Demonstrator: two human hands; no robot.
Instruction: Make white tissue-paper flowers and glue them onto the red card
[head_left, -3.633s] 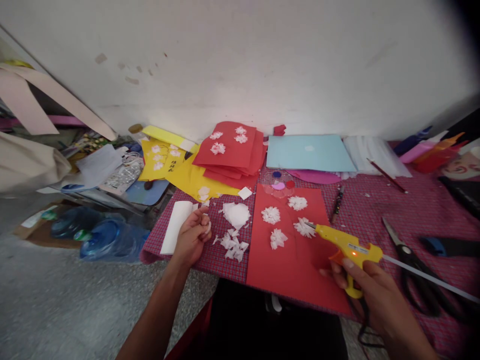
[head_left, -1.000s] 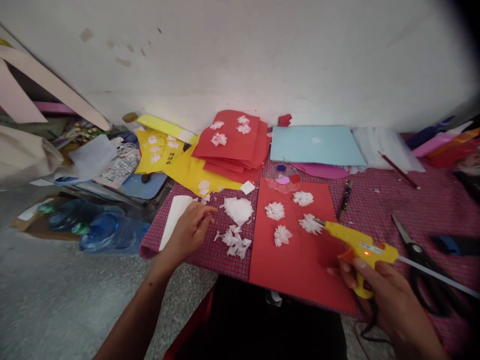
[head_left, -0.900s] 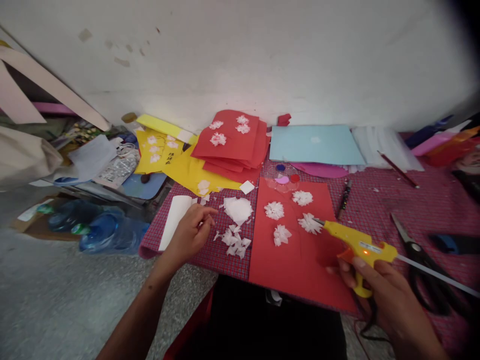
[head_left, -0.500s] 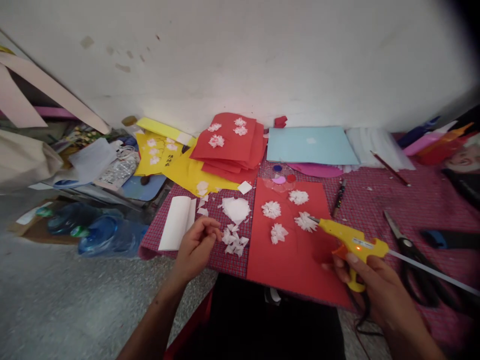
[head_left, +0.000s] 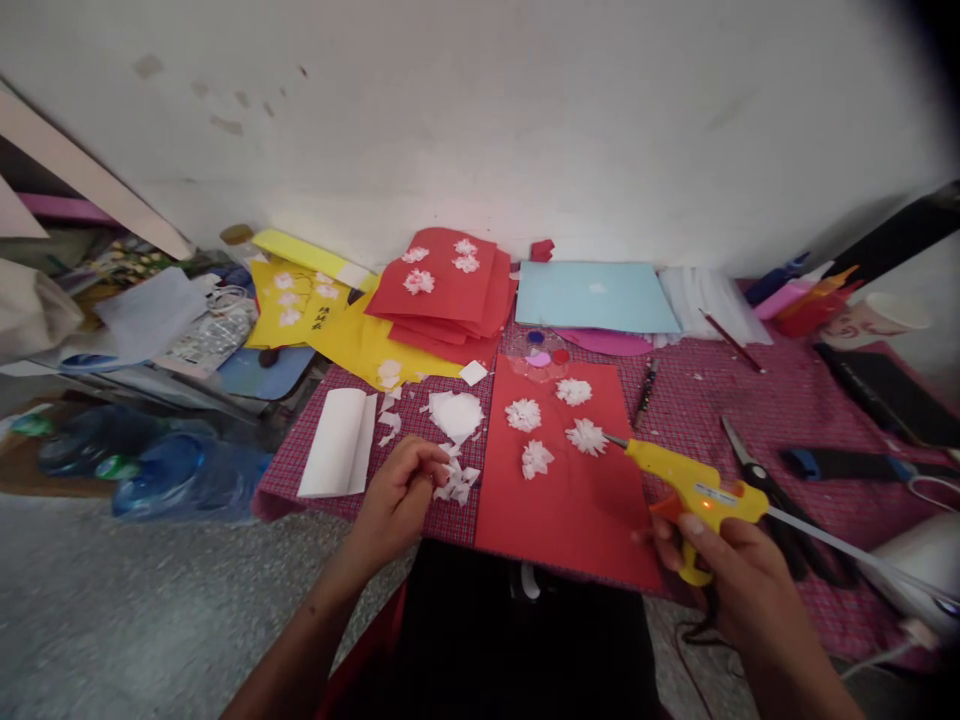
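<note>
My right hand (head_left: 731,560) grips a yellow hot glue gun (head_left: 679,475), its orange trigger under my fingers and a small light glowing on its side. A glue stick (head_left: 825,545) runs out of its back. The nozzle is at the right edge of a white ruffled paper flower (head_left: 586,437). That flower and several like it lie on a red paper sheet (head_left: 555,530). My left hand (head_left: 401,495) is closed, fingers curled together over the edge of a small pile of folded white paper pieces (head_left: 459,482). Whatever its fingertips hold is hidden.
Behind the pile lie white paper cutouts (head_left: 456,414); left, a folded white sheet (head_left: 335,443). Decorated red sheets (head_left: 442,300), yellow sheets (head_left: 300,310) and a light blue sheet (head_left: 596,300) line the wall. Scissors (head_left: 757,475), a pen (head_left: 646,393) and a pencil (head_left: 731,340) lie right.
The view has shifted right, so the table things appear further left. My left hand has come over the edge of the white pieces. The glue gun stays beside the same flower.
</note>
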